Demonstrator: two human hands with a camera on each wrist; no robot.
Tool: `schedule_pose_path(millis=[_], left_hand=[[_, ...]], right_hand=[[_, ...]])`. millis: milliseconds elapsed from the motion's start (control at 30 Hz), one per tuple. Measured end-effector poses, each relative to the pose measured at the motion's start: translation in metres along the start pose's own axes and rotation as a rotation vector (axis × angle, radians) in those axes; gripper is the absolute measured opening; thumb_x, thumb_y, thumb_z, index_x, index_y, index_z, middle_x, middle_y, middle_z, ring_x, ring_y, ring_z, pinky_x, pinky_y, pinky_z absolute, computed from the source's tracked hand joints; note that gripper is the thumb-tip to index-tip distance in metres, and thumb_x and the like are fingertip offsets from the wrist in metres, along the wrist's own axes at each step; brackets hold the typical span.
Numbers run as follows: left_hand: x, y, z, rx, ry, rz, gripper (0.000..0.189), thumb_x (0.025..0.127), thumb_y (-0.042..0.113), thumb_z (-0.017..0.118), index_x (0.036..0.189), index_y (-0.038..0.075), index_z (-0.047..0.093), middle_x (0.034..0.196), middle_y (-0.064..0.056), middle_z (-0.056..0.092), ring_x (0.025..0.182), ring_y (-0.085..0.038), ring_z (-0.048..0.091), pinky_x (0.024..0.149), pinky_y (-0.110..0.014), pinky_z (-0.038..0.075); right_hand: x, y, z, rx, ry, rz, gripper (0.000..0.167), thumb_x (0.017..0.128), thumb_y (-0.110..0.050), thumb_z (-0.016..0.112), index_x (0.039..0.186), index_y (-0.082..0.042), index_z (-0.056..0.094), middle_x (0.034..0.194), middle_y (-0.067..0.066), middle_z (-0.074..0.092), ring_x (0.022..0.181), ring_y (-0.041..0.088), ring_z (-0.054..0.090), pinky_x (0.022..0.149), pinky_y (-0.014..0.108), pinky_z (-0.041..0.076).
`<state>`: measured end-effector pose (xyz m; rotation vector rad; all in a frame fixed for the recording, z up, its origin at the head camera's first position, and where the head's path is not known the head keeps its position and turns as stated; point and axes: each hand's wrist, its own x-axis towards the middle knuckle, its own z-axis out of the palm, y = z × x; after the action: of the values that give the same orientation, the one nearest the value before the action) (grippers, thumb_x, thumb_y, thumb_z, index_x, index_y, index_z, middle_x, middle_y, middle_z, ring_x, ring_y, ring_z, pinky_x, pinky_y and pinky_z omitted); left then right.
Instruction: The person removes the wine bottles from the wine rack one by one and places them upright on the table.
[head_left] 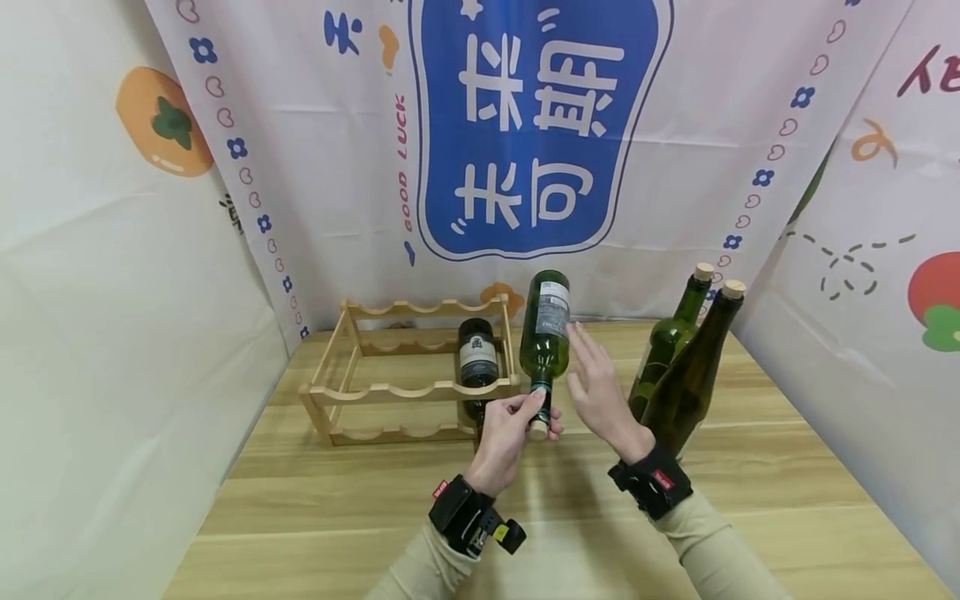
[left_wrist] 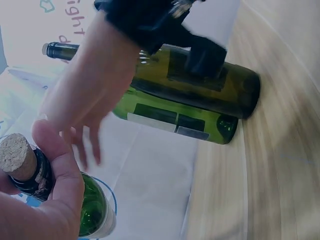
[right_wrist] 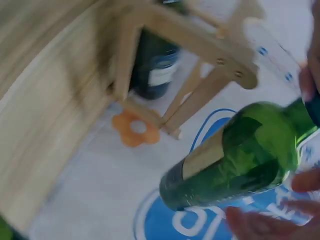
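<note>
My left hand (head_left: 504, 433) grips the neck of a green wine bottle (head_left: 545, 357), thumb on top and fingers beneath. The bottle's cork (left_wrist: 19, 156) points back toward me and its base points away, with a pale grey label facing up. Close by the bottle's right side is my right hand (head_left: 602, 393), its fingers (right_wrist: 267, 225) stretched out and holding nothing. To the left stands a wooden wine rack (head_left: 390, 393). One dark wine bottle (head_left: 477, 354) lies in the rack's rightmost place, its neck partly hidden behind my left hand.
Two corked bottles stand upright on the right: a green bottle (head_left: 670, 337) and a darker brown-green bottle (head_left: 692, 379) overlapping it. A printed cloth (head_left: 337, 250) hangs behind the wooden table (head_left: 330, 517), with white cloth on both sides.
</note>
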<state>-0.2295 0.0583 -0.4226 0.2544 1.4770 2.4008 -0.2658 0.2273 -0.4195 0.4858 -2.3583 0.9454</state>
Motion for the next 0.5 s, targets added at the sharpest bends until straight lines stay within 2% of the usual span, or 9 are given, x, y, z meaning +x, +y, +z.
schedule_pose_path(millis=[67,167,267,367,500], left_hand=[[0.0,0.001,0.001,0.003,0.003,-0.002,0.039,0.097,0.022,0.058,0.111,-0.014,0.063,0.079,-0.008,0.07,0.062,-0.012,0.067,0.06,-0.023,0.058],[0.001,0.003,0.001,0.005,-0.002,-0.007,0.04,0.097,0.022,0.058,0.112,-0.014,0.062,0.079,-0.009,0.07,0.063,-0.012,0.066,0.06,-0.022,0.058],[0.003,0.005,0.002,0.017,-0.014,0.001,0.04,0.097,0.022,0.058,0.11,-0.016,0.062,0.078,-0.007,0.069,0.063,-0.011,0.066,0.06,-0.022,0.057],[0.002,0.006,0.004,0.035,-0.023,0.013,0.039,0.097,0.023,0.058,0.106,-0.014,0.064,0.076,-0.005,0.069,0.063,-0.011,0.066,0.06,-0.023,0.057],[0.001,0.007,0.006,0.056,-0.029,0.013,0.038,0.097,0.024,0.058,0.104,-0.013,0.066,0.075,-0.005,0.069,0.062,-0.012,0.066,0.06,-0.024,0.057]], right_hand=[[-0.006,0.001,0.0,-0.177,0.027,-0.19,0.071,0.076,0.013,0.052,0.144,-0.004,0.043,0.15,0.024,0.037,0.132,0.04,0.042,0.106,0.051,0.042],[-0.009,0.005,0.002,-0.363,0.023,-0.38,0.072,0.076,0.011,0.055,0.144,-0.01,0.045,0.151,0.023,0.036,0.137,0.037,0.037,0.107,0.048,0.041],[-0.008,0.008,0.007,-0.451,0.026,-0.462,0.069,0.08,0.005,0.058,0.145,-0.012,0.043,0.153,0.02,0.035,0.141,0.035,0.033,0.111,0.047,0.035],[-0.006,0.011,0.011,-0.48,0.08,-0.518,0.071,0.076,0.004,0.064,0.143,-0.013,0.047,0.151,0.02,0.039,0.139,0.035,0.036,0.106,0.047,0.036],[-0.005,0.013,0.013,-0.493,0.156,-0.588,0.066,0.072,0.007,0.061,0.135,-0.012,0.055,0.145,0.017,0.048,0.134,0.034,0.043,0.099,0.048,0.039]])
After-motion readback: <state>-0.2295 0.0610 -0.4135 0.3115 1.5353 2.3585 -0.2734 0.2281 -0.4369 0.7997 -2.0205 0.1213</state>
